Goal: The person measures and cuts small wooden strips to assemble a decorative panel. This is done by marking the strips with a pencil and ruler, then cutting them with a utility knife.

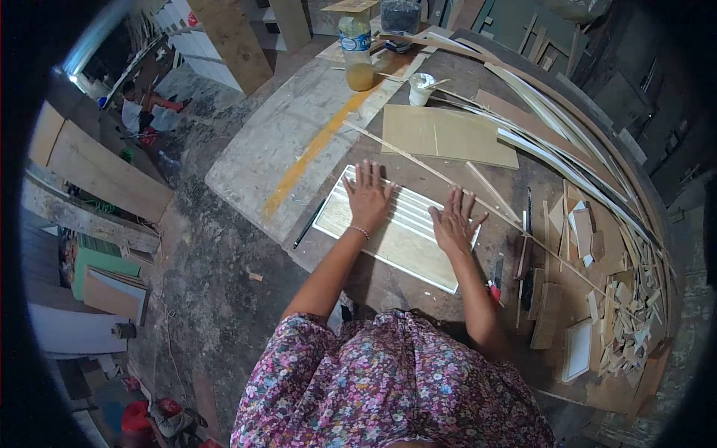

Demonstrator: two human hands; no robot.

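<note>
Slatted panel (407, 257) under both spread hands (411, 209); blue-labelled bottle (356, 56) beyond.

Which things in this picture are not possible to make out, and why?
All in the head view:
- White-striped board: parts covered by the left hand and right hand.
- Bottle: label wording too small.
- Seated person in the background: activity unclear, too distant and dim.
- Worktable: part of its near edge hidden behind the floral clothing.
</note>
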